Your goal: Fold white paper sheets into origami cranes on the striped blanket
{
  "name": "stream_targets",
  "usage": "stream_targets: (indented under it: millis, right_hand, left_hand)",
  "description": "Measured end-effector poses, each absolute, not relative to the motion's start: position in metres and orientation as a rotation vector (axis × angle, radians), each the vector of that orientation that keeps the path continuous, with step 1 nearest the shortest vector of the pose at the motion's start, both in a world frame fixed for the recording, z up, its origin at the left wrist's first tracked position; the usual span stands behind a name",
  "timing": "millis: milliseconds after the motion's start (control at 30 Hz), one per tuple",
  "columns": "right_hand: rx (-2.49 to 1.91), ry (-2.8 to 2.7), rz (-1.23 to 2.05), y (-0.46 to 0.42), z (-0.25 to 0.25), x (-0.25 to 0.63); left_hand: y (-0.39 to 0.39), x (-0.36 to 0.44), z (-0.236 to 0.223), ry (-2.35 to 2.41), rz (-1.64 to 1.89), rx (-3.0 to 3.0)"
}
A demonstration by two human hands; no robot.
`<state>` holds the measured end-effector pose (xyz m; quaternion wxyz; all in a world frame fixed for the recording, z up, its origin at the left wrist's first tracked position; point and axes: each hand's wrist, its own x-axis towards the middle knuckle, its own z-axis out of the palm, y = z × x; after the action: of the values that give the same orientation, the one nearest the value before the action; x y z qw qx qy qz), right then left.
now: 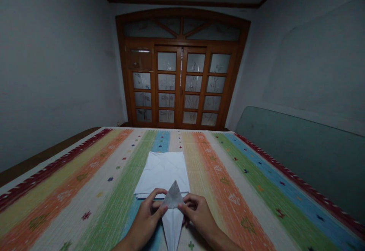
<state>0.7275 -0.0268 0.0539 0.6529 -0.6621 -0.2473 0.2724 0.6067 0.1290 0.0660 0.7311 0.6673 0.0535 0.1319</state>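
Head view: folded paper [172, 220] cut off at bottom edge; fingertips [162, 210] partly hidden.

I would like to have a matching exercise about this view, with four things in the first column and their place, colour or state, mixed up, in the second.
Things
1. folded paper
2. white sheets
3. tablecloth
4. doors

Place, colour or state
A. brown, with glass panes
B. held by the left hand and the right hand
C. striped in several colours
D. lying in a stack, beyond the fingers

Right pairs: 1-B, 2-D, 3-C, 4-A
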Motion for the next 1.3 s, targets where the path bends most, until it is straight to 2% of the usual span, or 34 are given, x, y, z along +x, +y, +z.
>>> stream_targets:
  millis: [633, 1300]
  right_hand:
    - [-1.578, -0.549, 0.622, -0.026, 0.05, 0.723]
    - [-1.467, -0.595, 0.593, -0.028, 0.055, 0.72]
  left_hand:
    - [0.126, 0.609, 0.059, 0.183, 0.287, 1.5]
    - [0.123, 0.609, 0.068, 0.195, 0.266, 1.407]
